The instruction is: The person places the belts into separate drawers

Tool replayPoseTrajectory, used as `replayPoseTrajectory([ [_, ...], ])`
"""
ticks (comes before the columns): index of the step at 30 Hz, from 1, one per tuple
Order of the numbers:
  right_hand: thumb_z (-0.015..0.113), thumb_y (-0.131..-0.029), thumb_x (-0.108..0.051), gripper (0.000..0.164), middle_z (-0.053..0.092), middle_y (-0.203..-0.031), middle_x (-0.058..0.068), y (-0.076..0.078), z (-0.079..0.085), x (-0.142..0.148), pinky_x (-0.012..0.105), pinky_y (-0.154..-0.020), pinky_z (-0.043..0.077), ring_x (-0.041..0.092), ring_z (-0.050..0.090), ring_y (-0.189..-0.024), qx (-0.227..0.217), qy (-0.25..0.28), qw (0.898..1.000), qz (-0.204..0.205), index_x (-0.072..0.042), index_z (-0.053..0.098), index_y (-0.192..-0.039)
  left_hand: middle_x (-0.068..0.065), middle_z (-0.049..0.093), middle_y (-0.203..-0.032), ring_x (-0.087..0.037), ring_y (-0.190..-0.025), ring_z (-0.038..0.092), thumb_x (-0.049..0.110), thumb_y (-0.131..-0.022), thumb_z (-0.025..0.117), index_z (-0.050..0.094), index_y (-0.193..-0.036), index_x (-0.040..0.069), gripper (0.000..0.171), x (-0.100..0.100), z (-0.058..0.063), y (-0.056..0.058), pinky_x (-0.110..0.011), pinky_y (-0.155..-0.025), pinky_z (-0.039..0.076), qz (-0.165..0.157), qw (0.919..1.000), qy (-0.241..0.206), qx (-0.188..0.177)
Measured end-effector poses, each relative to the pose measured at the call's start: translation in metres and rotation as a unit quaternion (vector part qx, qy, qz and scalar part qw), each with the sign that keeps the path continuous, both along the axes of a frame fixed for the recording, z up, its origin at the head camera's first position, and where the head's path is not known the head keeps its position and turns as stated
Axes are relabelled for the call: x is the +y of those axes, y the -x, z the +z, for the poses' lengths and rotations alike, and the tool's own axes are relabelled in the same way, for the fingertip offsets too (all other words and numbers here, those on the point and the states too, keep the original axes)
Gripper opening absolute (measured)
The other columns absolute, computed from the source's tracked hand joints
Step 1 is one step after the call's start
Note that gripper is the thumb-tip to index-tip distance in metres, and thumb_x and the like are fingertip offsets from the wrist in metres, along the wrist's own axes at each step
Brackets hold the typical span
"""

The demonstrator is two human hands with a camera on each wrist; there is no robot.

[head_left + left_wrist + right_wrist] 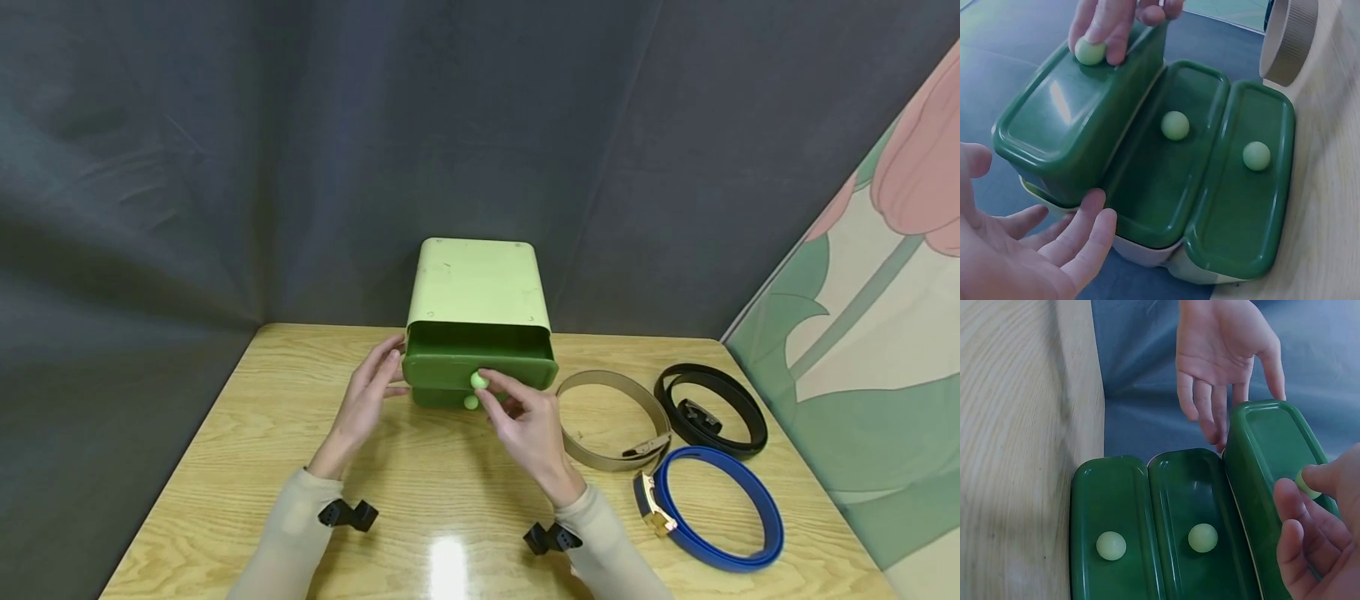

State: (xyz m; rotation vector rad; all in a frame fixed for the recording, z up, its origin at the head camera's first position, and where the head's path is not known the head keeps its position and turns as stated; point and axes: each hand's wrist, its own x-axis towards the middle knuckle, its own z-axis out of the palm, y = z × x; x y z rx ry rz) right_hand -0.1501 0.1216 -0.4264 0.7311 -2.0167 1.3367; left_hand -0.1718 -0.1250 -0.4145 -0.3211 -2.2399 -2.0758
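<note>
A small drawer cabinet [480, 279] with a pale green shell stands at the back of the table. Its top drawer [438, 369] is dark green and pulled partly out; no contents can be made out inside. My right hand [534, 429] pinches the round light green knob [478, 380] of that drawer between thumb and fingers. Beside the cabinet's left side is my left hand [363, 400], fingers extended, fingertips at the edge under the top drawer. In the left wrist view, the middle drawer [1147, 181] and bottom drawer [1235, 219] are pushed in.
Three coiled belts lie on the table [247, 467] to the right: a tan belt [588, 454] near the cabinet, a black belt [738, 400] farther back, and a blue belt [772, 517] with a gold buckle in front. A dark curtain [480, 125] hangs behind.
</note>
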Motion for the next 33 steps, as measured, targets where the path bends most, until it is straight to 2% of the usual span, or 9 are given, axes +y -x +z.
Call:
replayPoseTrajectory([
  [3, 0.078, -0.094, 0.001, 0.024, 0.080, -0.085, 0.009, -0.002, 0.000, 0.000, 0.015, -0.041, 0.042, 0.002, 0.056, -0.045, 0.000, -0.004, 1.000, 0.000, -0.003, 0.081, -0.118, -0.023, 0.045, -0.164, -0.010, -0.110, 0.066, 0.029, -0.117, 0.039, 0.036, -0.164, 0.001, 0.055, 0.000, 0.004, -0.003, -0.036, -0.096, 0.062, -0.002, 1.0000, -0.002, -0.005],
  [6, 0.078, -0.094, 0.002, 0.024, 0.080, -0.084, 0.009, -0.004, 0.000, 0.000, 0.014, -0.041, 0.043, 0.002, 0.056, -0.046, -0.001, -0.008, 1.000, 0.000, -0.002, 0.081, -0.118, -0.021, 0.043, -0.166, -0.008, -0.112, 0.065, 0.027, -0.116, 0.041, 0.035, -0.164, 0.001, 0.055, 0.001, 0.006, -0.005, -0.037, -0.097, 0.061, -0.004, 1.0000, -0.003, -0.004],
  [12, 0.078, -0.094, 0.001, 0.024, 0.080, -0.085, 0.010, -0.008, 0.000, 0.000, 0.015, -0.042, 0.044, 0.002, 0.056, -0.047, -0.001, -0.013, 1.000, -0.003, -0.002, 0.081, -0.117, -0.019, 0.040, -0.168, -0.023, -0.125, 0.064, 0.025, -0.114, 0.044, 0.036, -0.164, 0.003, 0.055, 0.002, 0.008, -0.006, -0.028, -0.093, 0.059, -0.006, 1.0000, -0.004, 0.000],
  [20, 0.078, -0.093, 0.002, 0.024, 0.080, -0.085, 0.008, -0.012, 0.000, 0.001, 0.015, -0.044, 0.046, 0.002, 0.057, -0.048, 0.004, -0.019, 1.000, -0.004, -0.004, 0.082, -0.116, -0.019, 0.037, -0.170, -0.041, -0.136, 0.058, 0.026, -0.115, 0.044, 0.034, -0.165, 0.003, 0.057, 0.003, 0.010, -0.009, -0.024, -0.094, 0.057, -0.018, 0.9998, -0.007, 0.001],
  [28, 0.079, -0.092, 0.002, 0.024, 0.081, -0.085, 0.008, -0.020, 0.000, 0.002, 0.015, -0.045, 0.047, 0.000, 0.057, -0.051, 0.002, -0.024, 1.000, -0.004, -0.004, 0.082, -0.115, -0.019, 0.033, -0.172, -0.041, -0.136, 0.058, 0.028, -0.115, 0.043, 0.030, -0.167, 0.003, 0.060, 0.003, 0.011, -0.010, -0.022, -0.095, 0.058, -0.037, 0.9993, -0.012, -0.002],
  [33, 0.079, -0.092, 0.003, 0.025, 0.081, -0.086, 0.008, -0.024, 0.001, 0.003, 0.015, -0.045, 0.047, 0.000, 0.057, -0.051, 0.004, -0.027, 1.000, -0.001, -0.004, 0.082, -0.115, -0.017, 0.028, -0.175, -0.043, -0.138, 0.057, 0.028, -0.114, 0.045, 0.028, -0.169, 0.006, 0.062, 0.001, 0.013, -0.012, -0.022, -0.095, 0.056, -0.050, 0.9987, 0.003, 0.000],
])
